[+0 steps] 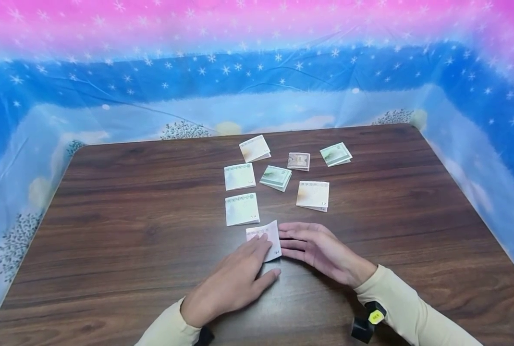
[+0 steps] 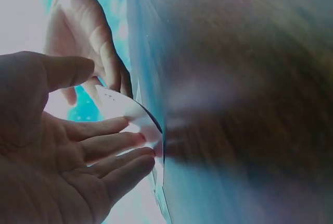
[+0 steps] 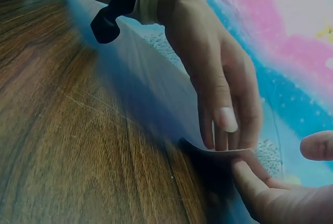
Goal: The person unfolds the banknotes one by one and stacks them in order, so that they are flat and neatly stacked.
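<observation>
A folded pinkish banknote [image 1: 273,231] lies on the table close in front of the person, its right edge raised off the wood. My left hand [image 1: 235,276] presses the note from above with straight fingers, its thumb apart from it. At the note's right edge are the outstretched fingertips of my right hand [image 1: 319,252]. The left wrist view has the note [image 2: 125,107] bent in a curve under the left fingertips. In the right wrist view the right fingertips meet the lifted edge, while the right thumb [image 3: 318,146] stands well clear of it.
Beyond the hands, several folded banknotes lie apart: two pale ones [image 1: 242,209] at left, a green one [image 1: 276,178] mid-table, an orange-tinted one [image 1: 312,194] at right, a small brown one [image 1: 299,161] farther back. A snowflake-patterned cloth [image 1: 257,72] surrounds the brown wooden table [image 1: 131,269].
</observation>
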A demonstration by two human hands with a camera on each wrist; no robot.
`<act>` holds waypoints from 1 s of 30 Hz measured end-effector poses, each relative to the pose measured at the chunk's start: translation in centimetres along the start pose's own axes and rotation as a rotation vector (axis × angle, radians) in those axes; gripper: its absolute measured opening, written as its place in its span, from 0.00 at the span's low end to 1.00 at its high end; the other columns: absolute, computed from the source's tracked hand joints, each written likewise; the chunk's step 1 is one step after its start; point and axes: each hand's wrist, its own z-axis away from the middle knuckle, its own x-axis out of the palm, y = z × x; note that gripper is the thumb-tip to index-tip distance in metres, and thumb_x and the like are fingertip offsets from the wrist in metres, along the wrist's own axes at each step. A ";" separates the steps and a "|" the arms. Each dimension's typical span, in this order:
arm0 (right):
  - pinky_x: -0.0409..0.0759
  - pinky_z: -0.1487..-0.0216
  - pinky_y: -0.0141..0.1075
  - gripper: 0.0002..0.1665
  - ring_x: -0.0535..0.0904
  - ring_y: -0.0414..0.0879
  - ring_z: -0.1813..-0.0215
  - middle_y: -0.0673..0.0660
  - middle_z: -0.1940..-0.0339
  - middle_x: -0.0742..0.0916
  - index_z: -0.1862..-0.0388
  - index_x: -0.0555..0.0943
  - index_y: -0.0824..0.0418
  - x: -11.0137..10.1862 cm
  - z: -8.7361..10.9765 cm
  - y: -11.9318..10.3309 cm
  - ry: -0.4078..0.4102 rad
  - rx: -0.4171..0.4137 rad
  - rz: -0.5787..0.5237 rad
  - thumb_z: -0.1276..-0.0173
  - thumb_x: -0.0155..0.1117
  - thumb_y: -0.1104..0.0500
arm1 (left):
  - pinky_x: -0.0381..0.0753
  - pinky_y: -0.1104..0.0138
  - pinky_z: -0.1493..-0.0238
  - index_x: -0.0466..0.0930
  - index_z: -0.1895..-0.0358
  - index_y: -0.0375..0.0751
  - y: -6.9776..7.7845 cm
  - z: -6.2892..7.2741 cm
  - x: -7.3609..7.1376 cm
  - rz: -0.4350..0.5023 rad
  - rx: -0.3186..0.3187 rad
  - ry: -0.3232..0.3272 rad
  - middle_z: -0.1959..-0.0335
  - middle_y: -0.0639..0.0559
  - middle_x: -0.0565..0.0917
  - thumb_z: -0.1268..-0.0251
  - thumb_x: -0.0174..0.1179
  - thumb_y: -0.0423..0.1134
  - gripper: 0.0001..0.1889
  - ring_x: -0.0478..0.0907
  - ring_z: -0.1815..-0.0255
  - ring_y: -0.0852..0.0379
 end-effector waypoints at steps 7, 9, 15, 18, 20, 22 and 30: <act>0.72 0.31 0.46 0.32 0.70 0.57 0.28 0.70 0.25 0.68 0.23 0.57 0.74 0.8 0.1 -0.1 -0.046 -0.010 0.003 0.21 0.47 0.65 | 0.77 0.53 0.42 0.64 0.25 0.40 0.2 -0.3 -0.2 0.063 0.018 0.133 0.33 0.46 0.77 0.23 0.56 0.50 0.31 0.76 0.38 0.52; 0.72 0.31 0.46 0.33 0.70 0.57 0.28 0.69 0.24 0.67 0.22 0.57 0.73 1.0 0.1 -0.1 -0.056 -0.015 0.000 0.21 0.50 0.64 | 0.76 0.54 0.39 0.62 0.23 0.41 0.3 -0.3 -0.2 0.079 0.016 0.149 0.30 0.46 0.74 0.23 0.55 0.52 0.33 0.74 0.35 0.52; 0.72 0.31 0.46 0.36 0.67 0.59 0.26 0.69 0.22 0.64 0.21 0.55 0.71 1.2 0.1 -0.2 -0.075 -0.039 0.040 0.22 0.53 0.62 | 0.69 0.54 0.30 0.62 0.22 0.42 0.5 -0.6 -0.3 0.156 0.006 0.193 0.24 0.47 0.68 0.23 0.56 0.52 0.33 0.66 0.26 0.53; 0.73 0.32 0.47 0.36 0.69 0.59 0.27 0.70 0.23 0.65 0.22 0.56 0.72 1.2 0.1 0.0 -0.070 -0.056 0.074 0.23 0.54 0.62 | 0.74 0.57 0.34 0.67 0.25 0.44 0.4 -0.7 -0.2 0.242 0.002 0.221 0.29 0.47 0.73 0.24 0.57 0.48 0.29 0.72 0.32 0.54; 0.74 0.33 0.46 0.36 0.73 0.58 0.30 0.69 0.24 0.67 0.22 0.57 0.72 1.3 0.1 0.0 -0.057 -0.066 0.098 0.24 0.56 0.62 | 0.76 0.60 0.37 0.70 0.27 0.44 0.4 -0.9 -0.3 0.319 -0.018 0.232 0.31 0.48 0.75 0.23 0.57 0.47 0.26 0.76 0.35 0.56; 0.76 0.35 0.46 0.36 0.77 0.56 0.34 0.70 0.26 0.70 0.23 0.59 0.72 1.5 0.2 0.0 -0.040 -0.076 0.125 0.24 0.57 0.63 | 0.78 0.63 0.39 0.73 0.29 0.43 0.3 -1.1 -0.3 0.399 -0.038 0.250 0.33 0.49 0.78 0.23 0.57 0.48 0.25 0.79 0.39 0.57; 0.79 0.38 0.44 0.32 0.80 0.51 0.37 0.66 0.26 0.73 0.24 0.65 0.69 2.5 0.2 0.2 -0.018 -0.172 0.274 0.24 0.59 0.64 | 0.85 0.69 0.58 0.87 0.46 0.44 0.2 -1.6 -0.5 0.621 -0.159 0.360 0.46 0.49 0.86 0.30 0.65 0.50 0.17 0.87 0.54 0.58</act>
